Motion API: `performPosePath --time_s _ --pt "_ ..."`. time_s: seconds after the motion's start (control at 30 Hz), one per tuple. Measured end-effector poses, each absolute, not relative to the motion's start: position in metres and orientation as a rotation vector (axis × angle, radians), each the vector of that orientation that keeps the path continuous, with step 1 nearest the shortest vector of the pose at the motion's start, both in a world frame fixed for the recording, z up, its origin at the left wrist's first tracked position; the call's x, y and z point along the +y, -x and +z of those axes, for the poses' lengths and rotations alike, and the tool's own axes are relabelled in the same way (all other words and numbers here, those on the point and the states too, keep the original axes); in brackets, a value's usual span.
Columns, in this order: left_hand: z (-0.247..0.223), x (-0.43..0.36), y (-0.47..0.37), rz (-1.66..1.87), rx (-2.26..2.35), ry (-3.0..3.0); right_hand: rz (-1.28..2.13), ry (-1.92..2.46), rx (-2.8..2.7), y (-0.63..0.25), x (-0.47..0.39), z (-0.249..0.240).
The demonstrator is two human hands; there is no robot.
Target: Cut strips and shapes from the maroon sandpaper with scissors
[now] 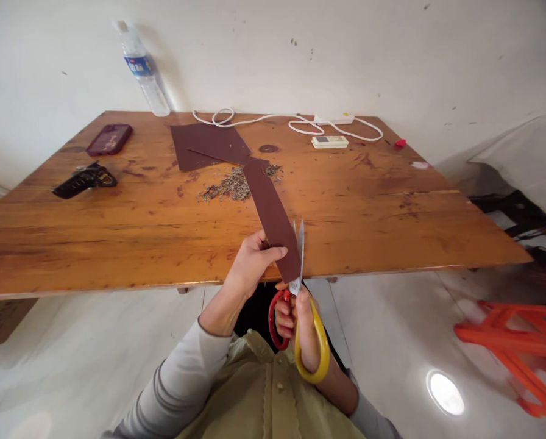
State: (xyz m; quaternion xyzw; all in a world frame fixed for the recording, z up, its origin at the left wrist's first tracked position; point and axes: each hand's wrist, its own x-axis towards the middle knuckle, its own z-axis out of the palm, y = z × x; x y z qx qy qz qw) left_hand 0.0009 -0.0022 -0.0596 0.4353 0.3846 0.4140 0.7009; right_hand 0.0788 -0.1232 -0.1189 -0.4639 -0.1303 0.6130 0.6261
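Observation:
My left hand [251, 262] pinches a long strip of dark maroon paper [273, 210] between thumb and fingers near its lower end. A pair of scissors [295, 285], with one red and one yellow handle, is gripped in my right hand [304, 323]. The blades point up and stand slightly apart along the strip's right edge; whether paper lies between them is hard to see. Beyond the strip's far end, a larger maroon sheet [186, 146] lies on the table with another piece over it. A pile of small brownish shreds [231, 186] sits left of the strip.
On the wooden table [368, 225] are a phone [109, 139], dark keys [85, 180], a plastic bottle [142, 70], a white remote [330, 142] and a white cable [259, 117]. An orange stool [515, 335] stands on the floor at right, a cardboard box [5, 318] at left.

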Motion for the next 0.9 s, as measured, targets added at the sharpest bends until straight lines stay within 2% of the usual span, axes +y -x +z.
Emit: performPosePath --time_s 0.3,0.57,0.9 --pt "-0.059 -0.003 -0.001 0.918 0.866 -0.943 1.45 1.091 -0.367 -0.086 -0.124 -0.105" --pt "-0.055 -0.004 -0.003 0.964 0.827 -0.805 1.391 0.994 -0.494 -0.086 -0.128 -0.11" --pt "-0.053 -0.005 -0.003 0.954 0.86 -0.761 1.325 1.073 -0.706 -0.095 -0.132 -0.11"
